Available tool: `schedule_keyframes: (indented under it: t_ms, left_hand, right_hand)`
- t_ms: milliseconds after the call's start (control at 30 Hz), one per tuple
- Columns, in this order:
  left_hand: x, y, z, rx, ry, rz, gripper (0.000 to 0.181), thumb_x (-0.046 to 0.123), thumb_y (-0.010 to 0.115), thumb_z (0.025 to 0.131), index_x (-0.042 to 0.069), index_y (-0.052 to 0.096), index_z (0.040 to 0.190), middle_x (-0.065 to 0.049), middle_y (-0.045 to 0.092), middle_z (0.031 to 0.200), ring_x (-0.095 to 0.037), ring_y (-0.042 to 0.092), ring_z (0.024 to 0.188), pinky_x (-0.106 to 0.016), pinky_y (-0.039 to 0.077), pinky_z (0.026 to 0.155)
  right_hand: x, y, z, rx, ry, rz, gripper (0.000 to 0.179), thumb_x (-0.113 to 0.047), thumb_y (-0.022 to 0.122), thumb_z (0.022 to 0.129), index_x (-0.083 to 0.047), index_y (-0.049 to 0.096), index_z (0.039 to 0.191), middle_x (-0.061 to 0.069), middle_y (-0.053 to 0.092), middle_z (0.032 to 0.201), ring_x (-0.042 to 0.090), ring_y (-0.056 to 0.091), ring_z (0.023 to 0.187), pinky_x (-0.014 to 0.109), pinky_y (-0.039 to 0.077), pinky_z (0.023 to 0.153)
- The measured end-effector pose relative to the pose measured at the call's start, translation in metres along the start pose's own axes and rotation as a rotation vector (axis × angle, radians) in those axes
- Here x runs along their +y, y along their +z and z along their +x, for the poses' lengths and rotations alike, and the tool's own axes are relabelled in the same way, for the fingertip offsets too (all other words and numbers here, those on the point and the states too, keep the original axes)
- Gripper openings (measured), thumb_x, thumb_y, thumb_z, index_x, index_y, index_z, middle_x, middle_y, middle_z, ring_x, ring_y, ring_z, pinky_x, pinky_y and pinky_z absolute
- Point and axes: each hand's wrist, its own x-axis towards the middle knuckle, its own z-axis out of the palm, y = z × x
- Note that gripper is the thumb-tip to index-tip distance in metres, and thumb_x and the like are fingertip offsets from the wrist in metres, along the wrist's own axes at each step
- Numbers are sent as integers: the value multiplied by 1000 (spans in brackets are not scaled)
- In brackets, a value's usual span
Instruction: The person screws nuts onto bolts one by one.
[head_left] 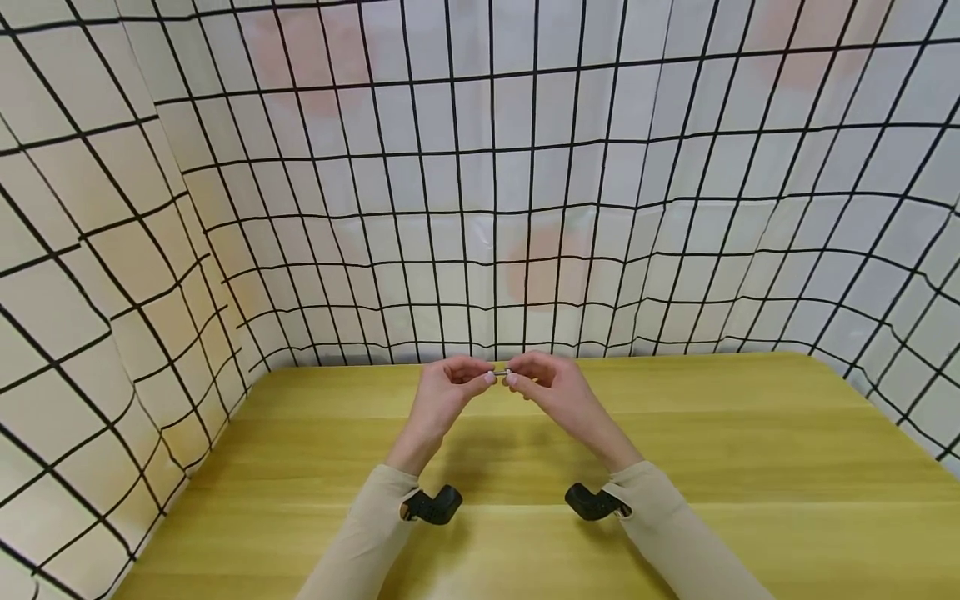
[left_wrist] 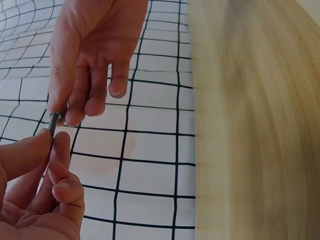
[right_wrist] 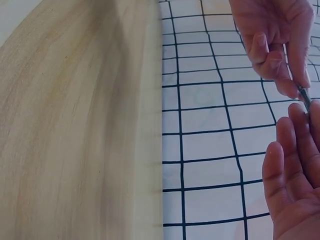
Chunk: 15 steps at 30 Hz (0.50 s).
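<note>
A small metal bolt (head_left: 500,372) spans the gap between both hands over the far part of the table. My left hand (head_left: 441,396) pinches one end between thumb and fingertips. From the other side my right hand (head_left: 562,392) pinches the opposite end with thumb and index finger. In the left wrist view the bolt (left_wrist: 53,124) has a grey shank and a wider, ring-like part right at the right fingertips. The right wrist view shows its dark shank (right_wrist: 305,97) between the two hands; the fingers hide both ends.
A yellowish wooden table (head_left: 300,483) lies below the hands. White sheeting with a black grid (head_left: 420,183) rises behind it and along both sides. Each beige sleeve (head_left: 367,533) has a black wrist camera (head_left: 438,505) sticking out above the table.
</note>
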Motion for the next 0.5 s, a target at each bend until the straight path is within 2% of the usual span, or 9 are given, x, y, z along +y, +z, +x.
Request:
schedule_keyframes:
  t_ms: [200, 333, 500]
  left_hand:
    - [-1, 1, -1, 0, 13, 0, 14, 10, 74, 89, 2, 75, 101, -6, 72, 91, -17, 65, 85, -34, 51, 80]
    - [-2, 1, -2, -7, 16, -2, 16, 10, 74, 89, 1, 74, 102, -5, 72, 91, -17, 65, 85, -33, 52, 79]
    - [-2, 1, -2, -14, 28, -13, 15, 9, 74, 89, 1, 75, 102, -5, 72, 91, -18, 65, 85, -33, 51, 79]
  right_hand:
    - [3, 0, -1, -2, -23, 12, 16, -24, 65, 97, -10, 70, 105, 10, 70, 96, 22, 64, 86, 42, 54, 75]
    - [3, 1, -2, -4, -21, 13, 23, -27, 62, 99, -6, 71, 102, 10, 70, 91, 25, 65, 85, 43, 54, 75]
    - [1, 2, -2, 12, -3, 6, 23, -30, 60, 100, -11, 72, 94, 5, 69, 83, 25, 65, 81, 42, 54, 74]
